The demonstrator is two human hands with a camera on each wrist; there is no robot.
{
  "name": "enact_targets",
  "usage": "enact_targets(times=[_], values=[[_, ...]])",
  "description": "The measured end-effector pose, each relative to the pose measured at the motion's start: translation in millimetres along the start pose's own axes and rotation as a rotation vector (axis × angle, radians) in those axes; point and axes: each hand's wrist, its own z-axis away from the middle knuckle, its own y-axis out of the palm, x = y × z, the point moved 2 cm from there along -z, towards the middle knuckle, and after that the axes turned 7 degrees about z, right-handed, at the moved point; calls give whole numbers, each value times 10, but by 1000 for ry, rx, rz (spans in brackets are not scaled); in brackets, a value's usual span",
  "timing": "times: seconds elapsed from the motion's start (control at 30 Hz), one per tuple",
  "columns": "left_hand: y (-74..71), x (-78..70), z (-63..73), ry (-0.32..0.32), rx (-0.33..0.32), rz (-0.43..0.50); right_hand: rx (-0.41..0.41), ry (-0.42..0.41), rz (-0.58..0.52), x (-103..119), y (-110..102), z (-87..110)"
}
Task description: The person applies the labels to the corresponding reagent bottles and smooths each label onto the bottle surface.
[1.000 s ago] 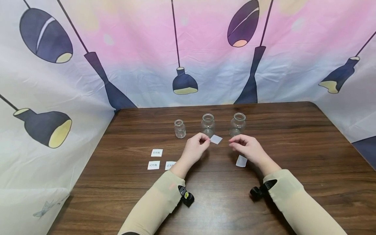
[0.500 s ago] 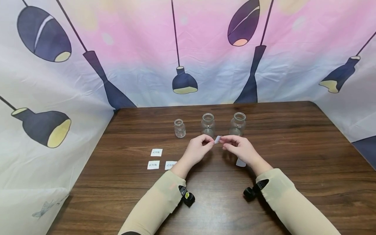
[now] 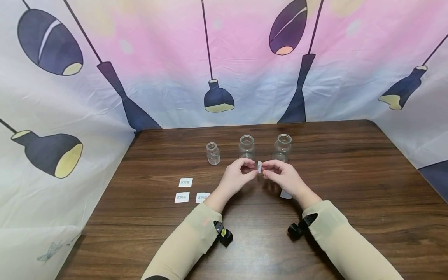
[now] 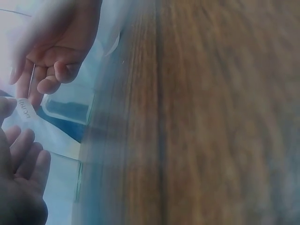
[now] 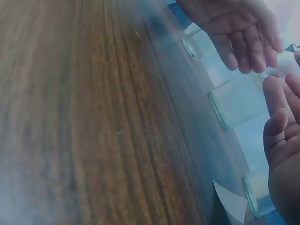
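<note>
Between both hands, in the middle of the head view, a small white paper label (image 3: 259, 167) is held up on edge, slightly bent. The fingertips of my left hand (image 3: 235, 178) pinch its left side. My right hand (image 3: 289, 178) grips the other side with thumb and forefinger. Dark printing shows on the label (image 4: 24, 108) in the left wrist view, where a thin white edge also appears at the right hand's fingers. Behind the hands stand two round glass jars, a middle one (image 3: 247, 144) and a right one (image 3: 282, 146), their lower parts partly hidden by the fingers.
A smaller glass jar (image 3: 213, 154) stands left of the others. Three printed white labels lie left of the left forearm: an upper one (image 3: 186, 182), a lower one (image 3: 182, 197) and one partly covered (image 3: 202, 197). A blank white paper piece (image 3: 285, 195) lies beneath the right hand.
My right hand has come left to meet the left hand and taken hold of the label's other side. The label has turned from facing up to standing on edge.
</note>
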Motion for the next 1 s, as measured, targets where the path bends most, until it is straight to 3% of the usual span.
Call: enact_targets(times=[0.63, 1.0], values=[[29, 3, -20, -39, 39, -32, -48, 43, 27, 20, 7, -36], [60, -8, -55, -38, 16, -41, -48, 49, 55, 3, -52, -13]])
